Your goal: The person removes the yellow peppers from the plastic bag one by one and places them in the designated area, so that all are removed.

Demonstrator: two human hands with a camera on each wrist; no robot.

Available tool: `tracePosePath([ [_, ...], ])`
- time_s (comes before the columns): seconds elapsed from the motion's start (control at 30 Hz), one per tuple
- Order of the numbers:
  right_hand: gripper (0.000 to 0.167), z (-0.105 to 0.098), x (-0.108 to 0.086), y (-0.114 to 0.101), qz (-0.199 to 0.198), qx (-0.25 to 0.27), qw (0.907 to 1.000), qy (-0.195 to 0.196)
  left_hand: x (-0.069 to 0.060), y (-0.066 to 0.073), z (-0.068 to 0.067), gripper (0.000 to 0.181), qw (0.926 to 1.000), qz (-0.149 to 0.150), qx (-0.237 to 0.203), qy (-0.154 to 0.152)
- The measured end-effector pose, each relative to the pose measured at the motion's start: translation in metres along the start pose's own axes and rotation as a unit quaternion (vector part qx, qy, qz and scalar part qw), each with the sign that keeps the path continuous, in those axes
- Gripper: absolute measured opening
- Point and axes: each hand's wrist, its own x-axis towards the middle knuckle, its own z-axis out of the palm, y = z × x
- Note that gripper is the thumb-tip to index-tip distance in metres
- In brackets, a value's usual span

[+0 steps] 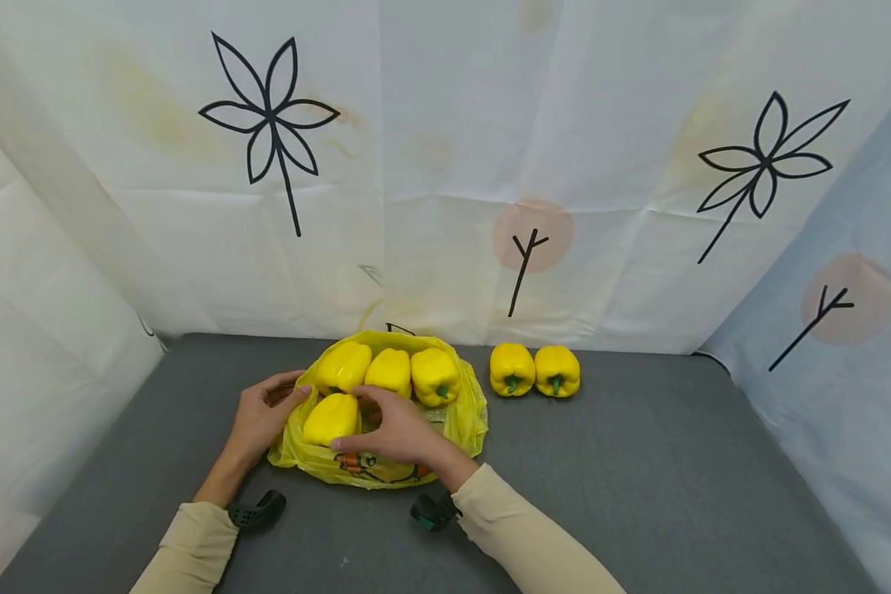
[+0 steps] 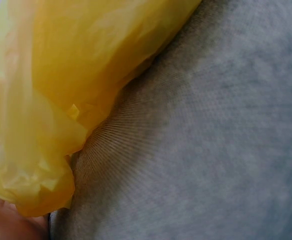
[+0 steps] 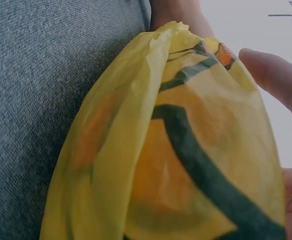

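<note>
A yellow plastic bag (image 1: 386,472) lies spread on the grey table with yellow bell peppers in it: three along its back, one (image 1: 331,419) at its front left. My right hand (image 1: 397,425) curves its thumb and fingers round that front-left pepper. At the bag's left edge, my left hand (image 1: 261,412) pinches the rim between thumb and fingers. The left wrist view has the bag's side (image 2: 86,55) and a sliver of hand (image 2: 11,222) at the lower left. In the right wrist view the printed bag (image 3: 186,150) hides most of the hand's work; my right hand (image 3: 286,90) shows at the right.
Two more yellow peppers (image 1: 511,370) (image 1: 557,371) stand side by side on the table, right of the bag near the back edge. White printed cloth (image 1: 431,165) hangs behind the table (image 1: 638,478) and along both sides.
</note>
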Motion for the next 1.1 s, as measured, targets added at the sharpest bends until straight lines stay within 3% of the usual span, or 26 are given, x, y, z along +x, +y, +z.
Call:
tracePosePath([
  [0.5, 0.080, 0.008, 0.003, -0.005, 0.003, -0.024, 0.9996, 0.017, 0.001, -0.001, 0.000, 0.043, 1.0000, 0.002, -0.003, -0.003],
  [0.73, 0.086, 0.011, 0.005, -0.006, 0.028, -0.035, 0.9990, 0.006, 0.000, 0.001, -0.001, 0.044, 1.0000, 0.004, 0.000, -0.006],
  [1.1, 0.090, 0.012, 0.004, -0.006, 0.042, -0.002, 0.9991, -0.003, -0.002, 0.002, 0.000, 0.044, 0.9999, -0.001, -0.006, -0.009],
])
